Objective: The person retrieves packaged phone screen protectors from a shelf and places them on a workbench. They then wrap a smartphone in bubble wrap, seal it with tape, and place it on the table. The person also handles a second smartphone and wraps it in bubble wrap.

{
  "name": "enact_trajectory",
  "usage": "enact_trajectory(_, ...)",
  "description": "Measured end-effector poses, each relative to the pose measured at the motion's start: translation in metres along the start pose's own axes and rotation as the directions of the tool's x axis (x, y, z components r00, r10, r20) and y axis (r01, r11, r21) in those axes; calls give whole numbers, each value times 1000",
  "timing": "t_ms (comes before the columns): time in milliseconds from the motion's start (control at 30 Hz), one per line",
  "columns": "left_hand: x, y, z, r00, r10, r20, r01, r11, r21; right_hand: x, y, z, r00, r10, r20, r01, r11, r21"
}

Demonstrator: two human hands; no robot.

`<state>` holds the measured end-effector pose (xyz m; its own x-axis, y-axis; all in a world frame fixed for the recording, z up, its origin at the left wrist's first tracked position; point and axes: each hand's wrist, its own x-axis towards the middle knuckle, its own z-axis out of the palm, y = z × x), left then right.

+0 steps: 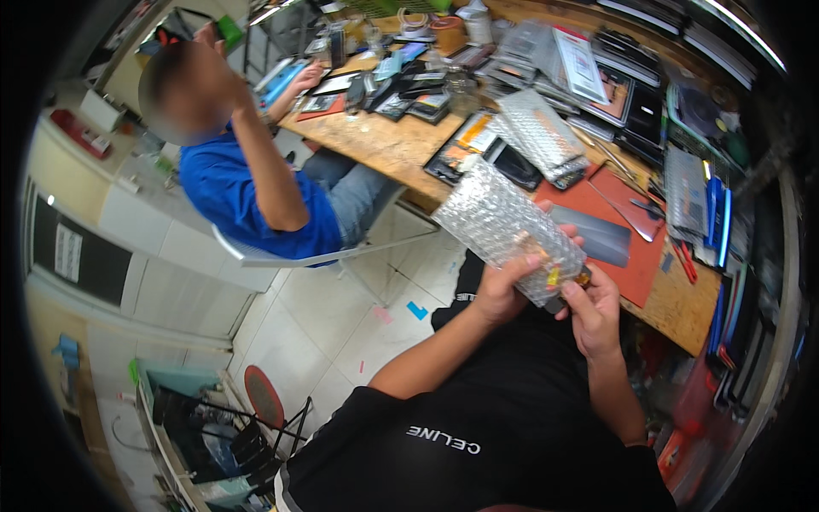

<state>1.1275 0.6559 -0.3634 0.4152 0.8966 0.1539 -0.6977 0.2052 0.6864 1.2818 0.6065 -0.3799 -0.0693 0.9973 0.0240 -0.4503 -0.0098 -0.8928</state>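
Above my lap, a clear bubble-wrap pouch (495,209) lies tilted between my hands, with a flat part inside that shows orange and yellow at its near end. My left hand (505,288) grips the pouch's lower left side, thumb on top. At the near right corner, the fingers of my right hand (595,309) pinch the pouch's end, where a dark edge of the part sticks out. Just beyond the pouch, a dark glossy flat panel (597,236) rests on an orange-red mat (631,286).
More bubble-wrapped parts (542,128) and stacked panels crowd the wooden workbench (367,141). Red-handled pliers (685,263) and tweezers lie at its right. On the left, a person in a blue shirt (260,200) sits at the bench. A round red stool (264,397) stands on the tiled floor.
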Motion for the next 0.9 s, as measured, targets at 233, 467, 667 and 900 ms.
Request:
enact_trajectory(233,-25,13,-5,989,89,-121,-68,984,167,6,17,11,988,2,157,-24,990,141)
enact_trajectory(467,-50,17,-20,936,170,-309,-137,983,125,16,27,20,934,122,337,-168,980,110)
enact_trajectory(667,-64,21,-14,924,161,-348,-67,961,268,30,15,25,895,147,422,-215,970,118)
enact_trajectory(900,-52,46,-29,835,525,-165,-519,851,84,17,26,29,838,256,481,-368,917,153)
